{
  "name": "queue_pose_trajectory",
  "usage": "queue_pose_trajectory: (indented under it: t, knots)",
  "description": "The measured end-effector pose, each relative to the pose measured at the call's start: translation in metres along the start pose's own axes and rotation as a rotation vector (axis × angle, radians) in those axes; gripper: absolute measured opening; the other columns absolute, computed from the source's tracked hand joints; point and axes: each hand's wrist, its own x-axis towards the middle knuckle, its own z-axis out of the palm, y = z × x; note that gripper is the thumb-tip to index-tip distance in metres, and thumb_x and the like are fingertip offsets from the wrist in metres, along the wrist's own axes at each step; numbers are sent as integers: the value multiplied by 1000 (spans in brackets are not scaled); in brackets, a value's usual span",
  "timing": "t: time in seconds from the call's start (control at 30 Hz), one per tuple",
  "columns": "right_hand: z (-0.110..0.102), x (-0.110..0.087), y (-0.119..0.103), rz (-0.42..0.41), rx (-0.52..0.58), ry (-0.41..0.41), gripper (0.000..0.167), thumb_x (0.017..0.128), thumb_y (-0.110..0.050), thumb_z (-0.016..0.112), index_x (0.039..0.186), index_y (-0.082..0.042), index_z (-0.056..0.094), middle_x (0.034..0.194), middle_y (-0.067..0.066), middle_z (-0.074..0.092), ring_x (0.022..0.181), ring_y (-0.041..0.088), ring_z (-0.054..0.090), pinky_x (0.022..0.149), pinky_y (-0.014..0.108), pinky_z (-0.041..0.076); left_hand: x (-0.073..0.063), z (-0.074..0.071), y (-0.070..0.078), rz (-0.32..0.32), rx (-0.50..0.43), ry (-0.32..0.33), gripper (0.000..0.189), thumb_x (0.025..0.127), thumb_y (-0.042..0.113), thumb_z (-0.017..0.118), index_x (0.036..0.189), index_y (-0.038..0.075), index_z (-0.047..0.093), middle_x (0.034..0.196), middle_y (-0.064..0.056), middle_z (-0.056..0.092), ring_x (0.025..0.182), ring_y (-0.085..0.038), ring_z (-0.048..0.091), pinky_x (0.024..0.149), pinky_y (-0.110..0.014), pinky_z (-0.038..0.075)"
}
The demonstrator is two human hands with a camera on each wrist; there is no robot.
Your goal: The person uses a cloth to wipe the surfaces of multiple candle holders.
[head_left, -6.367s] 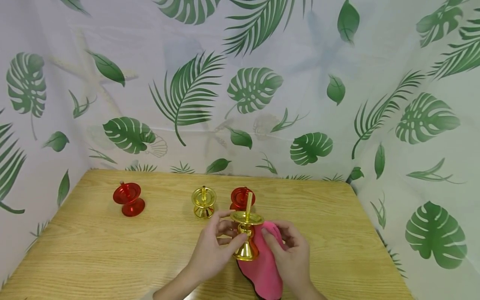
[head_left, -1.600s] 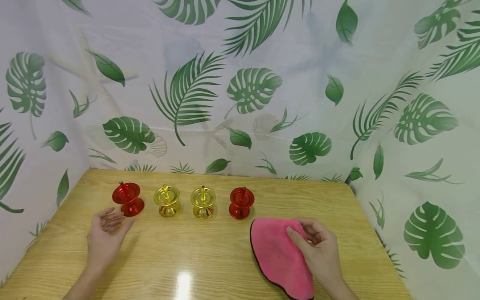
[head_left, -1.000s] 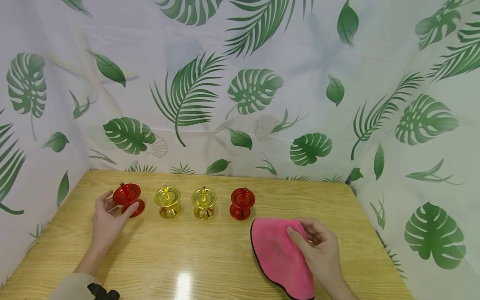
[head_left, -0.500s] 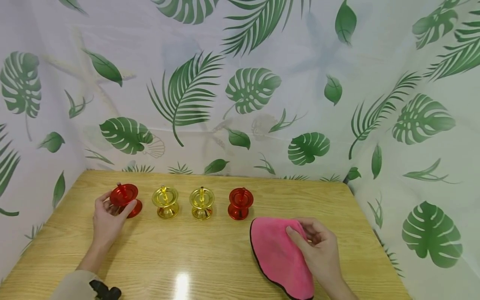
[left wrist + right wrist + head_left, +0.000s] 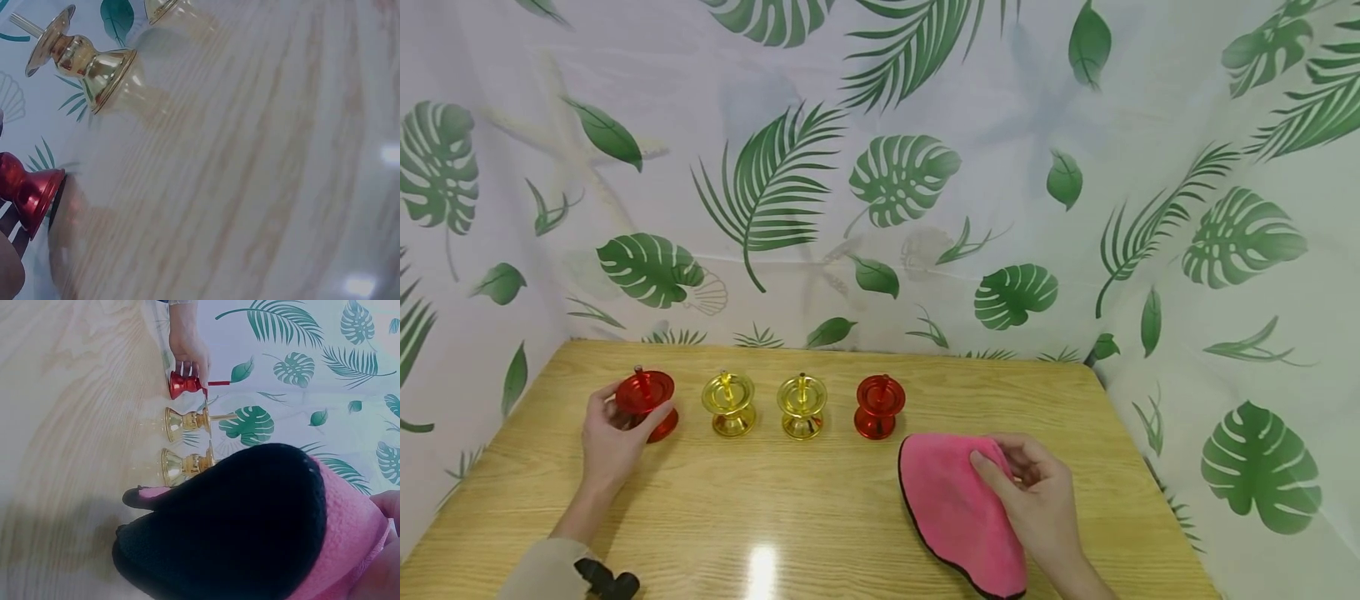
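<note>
At the left of the table my left hand (image 5: 610, 433) grips a red metal candle holder (image 5: 645, 392) by its waist, thumb in front. Its flared base (image 5: 40, 200) shows a dark underside edge in the left wrist view, close to the tabletop; whether it touches cannot be told. My right hand (image 5: 1037, 492) pinches a pink cloth (image 5: 958, 500) with black edging, thumb on top, over the right half of the table. The cloth's dark back (image 5: 250, 519) fills much of the right wrist view.
Two gold candle holders, one nearer the left hand (image 5: 730, 404) and one at mid-table (image 5: 802, 406), stand upright in a row with a second red candle holder (image 5: 879, 407). A leaf-printed curtain (image 5: 880, 192) borders the wooden table (image 5: 760, 500) behind and at both sides.
Earlier both hands held a gold candle holder and the cloth; that holder now stands in the row. My left hand moved left, took the red candle holder and shifted it slightly nearer. The right hand stays still lately.
</note>
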Motion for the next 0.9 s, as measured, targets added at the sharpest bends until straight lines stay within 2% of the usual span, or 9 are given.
queue_pose_trajectory:
  t: [0.2, 0.33, 0.53, 0.63, 0.8, 0.9]
  knots:
    - [1, 1, 2, -15, 23, -10, 17, 91, 5, 76, 108, 6, 71, 89, -9, 78, 78, 4, 74, 59, 21, 59, -10, -6, 7, 5, 25, -1, 80, 89, 26, 86, 151, 5, 40, 139, -16, 62, 96, 10, 53, 84, 0, 44]
    - [2, 1, 3, -31, 23, -20, 17, 92, 5, 76, 108, 6, 72, 89, -9, 78, 77, 4, 74, 59, 21, 59, -20, -10, 15, 42, 55, 2, 80, 88, 25, 87, 150, 5, 42, 135, -11, 63, 97, 7, 53, 83, -1, 44]
    - [3, 1, 2, -34, 29, -23, 18, 92, 5, 76, 109, 6, 71, 90, -9, 79, 79, 4, 75, 59, 21, 60, -41, -6, 36, 161, 43, 44, 76, 81, 16, 91, 145, 7, 51, 116, 24, 60, 99, 7, 54, 86, -6, 43]
    - [4, 1, 2, -38, 27, -24, 17, 91, 5, 76, 108, 6, 72, 90, -9, 79, 79, 4, 75, 60, 21, 60, -52, -1, 50, 236, 24, 46, 76, 77, 10, 93, 142, 7, 55, 112, 33, 57, 100, 7, 55, 88, -10, 42]
    - [3, 1, 2, -36, 18, -27, 17, 92, 5, 76, 108, 5, 72, 90, -10, 79, 79, 4, 75, 59, 21, 60, -71, 9, 74, 319, -1, 14, 75, 72, 4, 93, 138, 5, 58, 114, 34, 57, 101, 7, 55, 92, -21, 41]
    - [3, 1, 3, -33, 17, -25, 17, 92, 5, 76, 108, 5, 72, 90, -10, 79, 79, 4, 75, 59, 21, 59, -81, 16, 86, 359, -21, -2, 75, 68, 4, 95, 136, 5, 61, 116, 28, 61, 102, 6, 55, 92, -26, 39]
